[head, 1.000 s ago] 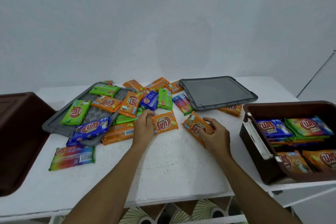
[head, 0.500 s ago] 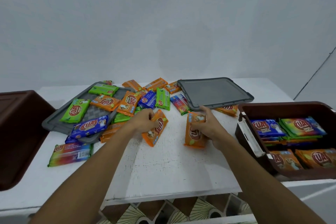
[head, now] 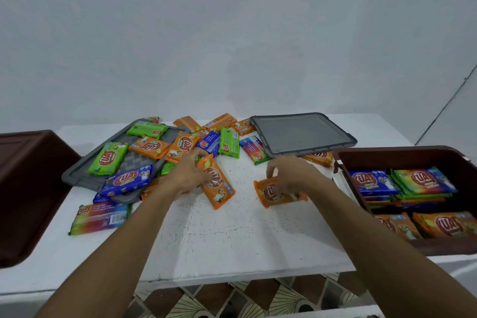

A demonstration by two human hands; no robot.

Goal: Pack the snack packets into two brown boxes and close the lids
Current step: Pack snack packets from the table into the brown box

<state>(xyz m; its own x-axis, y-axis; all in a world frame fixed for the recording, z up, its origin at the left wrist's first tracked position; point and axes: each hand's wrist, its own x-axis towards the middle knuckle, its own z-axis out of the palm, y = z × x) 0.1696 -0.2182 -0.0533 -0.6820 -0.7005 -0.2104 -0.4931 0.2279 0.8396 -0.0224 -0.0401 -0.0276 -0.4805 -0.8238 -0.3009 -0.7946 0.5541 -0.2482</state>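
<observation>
Far left, on the white table point(head: 232, 240): dark brown box point(head: 31, 188), interior hidden. Next, grey lid point(head: 77, 175) strewn with loose snack packets point(head: 109, 159). Then left hand point(head: 188, 175), fingers curled round the left orange packet point(head: 219, 188). Right hand point(head: 291, 175), fingertips bent down, pinching the right orange packet point(head: 278, 193) on the tabletop. Behind, second grey lid point(head: 302, 134). Far right, open brown box point(head: 402, 157) part-filled with packets.

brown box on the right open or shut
Open: the brown box has no lid on it, snack packets show inside, and a grey lid lies flat on the table.
</observation>
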